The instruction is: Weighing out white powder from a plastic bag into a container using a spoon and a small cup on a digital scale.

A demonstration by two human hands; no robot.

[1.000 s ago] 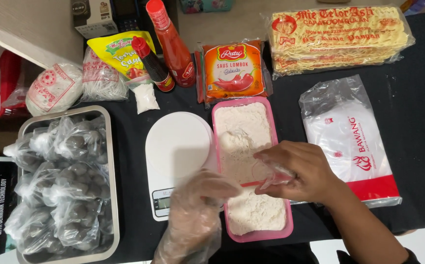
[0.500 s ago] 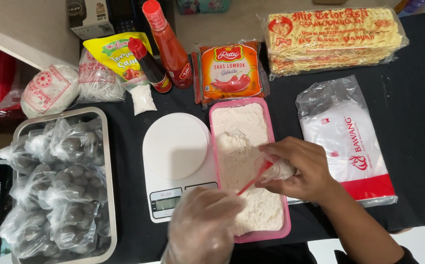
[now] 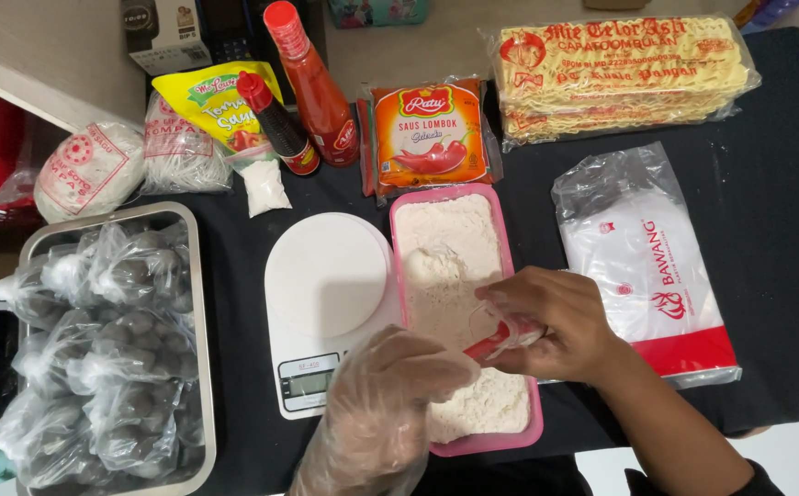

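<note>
We see the left hand (image 3: 386, 409), gloved in clear plastic, at 6 o'clock, fingers curled loosely over the near end of the pink tray (image 3: 517, 432); whether it grips anything we cannot tell, the palm faces down; the right hand (image 3: 556, 321), bare, at about 4 o'clock from the tray's middle, is closed around a small clear plastic bag with a red strip (image 3: 505, 338), pinched just above the white flour (image 3: 459, 266) that fills the tray; a pale lump (image 3: 424, 266) sits on the flour towards 11 o'clock of the hands; to do this well, we judge, keep the bag mouth low over the tray so powder falls back in; hold the bag rim firm with the right, let the gloved hand do the dirty work; go slow, flour puffs; just left of the tray, touching or nearly so, the white kitchen scale (image 3: 326, 276); far left at 9 o'clock a metal tray (image 3: 196, 312) of bagged dark balls (image 3: 115, 367); right at 3 o'clock a flat bag of white stuff (image 3: 643, 266); further off at 12 o'clock an orange sauce sachet (image 3: 427, 133), red sauce bottle (image 3: 312, 87), small dark bottle (image 3: 275, 124), yellow pouch (image 3: 207, 101); at 1 o'clock a pack of dry noodles (image 3: 615, 78).
</note>
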